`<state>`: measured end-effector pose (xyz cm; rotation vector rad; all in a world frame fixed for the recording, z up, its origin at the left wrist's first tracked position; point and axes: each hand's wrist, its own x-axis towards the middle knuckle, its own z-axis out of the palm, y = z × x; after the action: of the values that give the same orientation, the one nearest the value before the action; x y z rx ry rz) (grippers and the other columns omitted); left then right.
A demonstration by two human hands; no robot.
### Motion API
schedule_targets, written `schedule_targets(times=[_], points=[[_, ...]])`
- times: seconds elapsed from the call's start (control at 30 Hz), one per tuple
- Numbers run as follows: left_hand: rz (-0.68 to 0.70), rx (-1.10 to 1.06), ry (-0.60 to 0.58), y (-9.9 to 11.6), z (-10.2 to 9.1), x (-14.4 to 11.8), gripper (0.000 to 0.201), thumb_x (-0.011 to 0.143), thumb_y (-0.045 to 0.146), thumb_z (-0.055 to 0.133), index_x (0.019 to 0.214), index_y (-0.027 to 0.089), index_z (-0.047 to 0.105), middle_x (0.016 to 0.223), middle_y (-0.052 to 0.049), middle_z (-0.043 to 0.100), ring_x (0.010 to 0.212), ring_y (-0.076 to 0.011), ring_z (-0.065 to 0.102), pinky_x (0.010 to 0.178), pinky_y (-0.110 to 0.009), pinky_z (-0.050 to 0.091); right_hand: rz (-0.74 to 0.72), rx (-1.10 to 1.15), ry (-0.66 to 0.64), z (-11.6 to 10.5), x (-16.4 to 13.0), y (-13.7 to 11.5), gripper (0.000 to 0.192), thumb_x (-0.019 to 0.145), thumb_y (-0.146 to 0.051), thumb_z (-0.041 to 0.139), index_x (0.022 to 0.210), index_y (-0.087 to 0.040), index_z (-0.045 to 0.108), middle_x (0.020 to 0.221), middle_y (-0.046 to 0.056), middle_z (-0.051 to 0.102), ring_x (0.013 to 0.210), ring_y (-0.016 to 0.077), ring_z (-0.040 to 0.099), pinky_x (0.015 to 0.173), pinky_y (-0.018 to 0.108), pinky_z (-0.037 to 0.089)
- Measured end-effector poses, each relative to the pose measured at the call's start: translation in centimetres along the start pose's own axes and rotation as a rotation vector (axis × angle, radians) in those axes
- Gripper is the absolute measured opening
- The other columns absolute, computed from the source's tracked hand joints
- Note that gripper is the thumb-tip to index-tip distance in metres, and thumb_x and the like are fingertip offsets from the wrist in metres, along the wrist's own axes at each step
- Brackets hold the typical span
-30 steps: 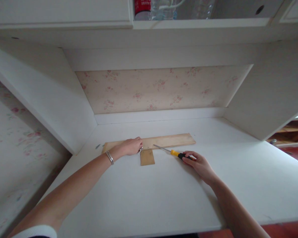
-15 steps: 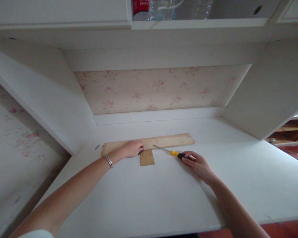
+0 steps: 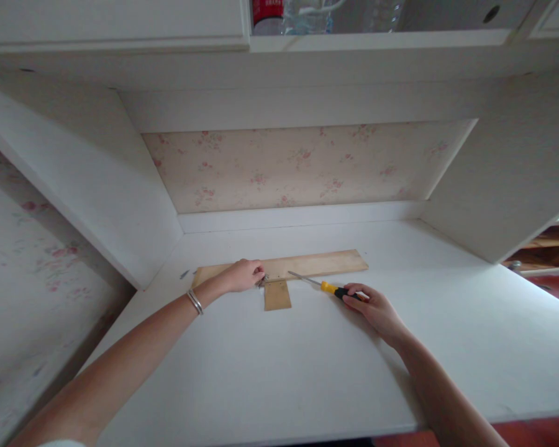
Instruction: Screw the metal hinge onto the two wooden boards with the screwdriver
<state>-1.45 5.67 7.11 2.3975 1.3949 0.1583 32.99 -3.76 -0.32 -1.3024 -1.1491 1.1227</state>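
White counter (image 3: pixel 307 366) carries a long plank (image 3: pixel 307 265) lying flat near the back. Small wood block (image 3: pixel 277 295) just in front of plank, touching its near edge. Screwdriver (image 3: pixel 323 287) right of block. Tiny screws (image 3: pixel 184 274) left of plank's end.

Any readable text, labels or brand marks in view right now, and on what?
Red label on the bottle on the upper shelf: white marks, too small and blurred to read.
Screwdriver in the right hand: no print shows.
Long wooden board under the left hand: no print shows.
Nothing else bears text.
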Motion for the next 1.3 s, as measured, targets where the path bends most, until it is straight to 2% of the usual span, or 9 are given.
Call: schedule_targets(times=[0.2,0.3,0.5,0.63,0.77,0.87,0.97,1.17,1.3], points=[[0.034,-0.054,0.088,-0.8,1.8,-0.2,0.021,0.08,0.028,0.049,0.086,0.019,0.066,0.085,-0.002,0.07,0.072,-0.0128,0.061,0.066,-0.02,0.043,-0.002,-0.015,-0.008,0.0,0.1,0.1,0.034,0.06,-0.046,0.079,0.074,-0.021,0.06,0.114,0.005,0.059,0.091,0.0209,0.059,0.073,0.028,0.049],[0.015,-0.064,0.092,-1.0,2.8,0.0,0.022,0.078,0.027,0.049,0.085,0.019,0.068,0.084,-0.001,0.07,0.074,-0.0132,0.062,0.067,-0.02,0.044,-0.004,-0.012,0.007,0.1,0.1,0.0,0.035,0.057,-0.047,0.08,0.072,-0.021,0.061,0.113,0.005,0.059,0.089,0.0214,0.059,0.073,0.03,0.05],[-0.008,-0.081,0.065,-1.2,2.9,-0.2,0.02,0.074,0.025,0.05,0.08,0.019,0.069,0.081,-0.001,0.071,0.073,-0.0137,0.062,0.066,-0.02,0.045,0.012,-0.017,0.006,0.1,0.0,0.0,0.034,0.058,-0.045,0.079,0.073,-0.02,0.061,0.113,0.005,0.058,0.087,0.0197,0.058,0.071,0.028,0.049],[-0.022,-0.106,0.052,-1.6,3.1,-0.3,0.024,0.073,0.025,0.05,0.082,0.017,0.07,0.082,-0.001,0.071,0.073,-0.0136,0.062,0.065,-0.019,0.044,0.018,0.002,-0.002,0.0,0.1,0.2,0.033,0.059,-0.043,0.079,0.073,-0.02,0.06,0.115,0.004,0.057,0.09,0.0198,0.058,0.074,0.028,0.049],[0.063,-0.08,0.016,-1.9,3.4,-0.3,0.029,0.077,0.022,0.046,0.088,0.02,0.073,0.087,0.001,0.072,0.077,-0.0128,0.063,0.071,-0.019,0.045,0.02,0.029,-0.018,0.0,0.2,0.6,0.032,0.061,-0.042,0.079,0.075,-0.021,0.06,0.116,0.004,0.057,0.092,0.0208,0.058,0.077,0.03,0.05],[0.131,-0.045,0.043,-2.0,3.7,-0.5,0.031,0.08,0.02,0.044,0.09,0.022,0.074,0.094,0.001,0.071,0.087,-0.0131,0.062,0.079,-0.019,0.044,0.019,0.03,-0.024,-0.1,0.3,0.7,0.03,0.063,-0.041,0.078,0.075,-0.021,0.06,0.117,0.003,0.056,0.091,0.019,0.058,0.077,0.028,0.049],[0.145,-0.041,0.059,-2.1,3.8,-0.7,0.033,0.082,0.019,0.043,0.094,0.022,0.074,0.097,-0.001,0.07,0.088,-0.0128,0.061,0.081,-0.019,0.043,0.015,0.014,-0.018,-0.1,0.2,0.6,0.03,0.063,-0.041,0.078,0.075,-0.021,0.059,0.116,0.003,0.056,0.091,0.019,0.058,0.075,0.027,0.049],[0.05,-0.149,0.048,-1.6,4.1,-1.4,0.033,0.085,0.024,0.042,0.1,0.019,0.071,0.095,-0.002,0.07,0.084,-0.0143,0.062,0.077,-0.021,0.045,0.007,0.012,-0.011,0.0,0.1,0.4,0.034,0.059,-0.043,0.079,0.074,-0.02,0.06,0.116,0.005,0.057,0.091,0.0205,0.058,0.075,0.028,0.049],[0.005,-0.209,0.08,-1.7,4.7,-1.9,0.028,0.081,0.023,0.047,0.096,0.018,0.07,0.094,-0.002,0.07,0.081,-0.0141,0.062,0.071,-0.02,0.046,0.005,0.027,-0.015,0.1,0.2,0.4,0.034,0.058,-0.044,0.08,0.074,-0.02,0.06,0.115,0.005,0.058,0.093,0.0211,0.058,0.078,0.029,0.049]])
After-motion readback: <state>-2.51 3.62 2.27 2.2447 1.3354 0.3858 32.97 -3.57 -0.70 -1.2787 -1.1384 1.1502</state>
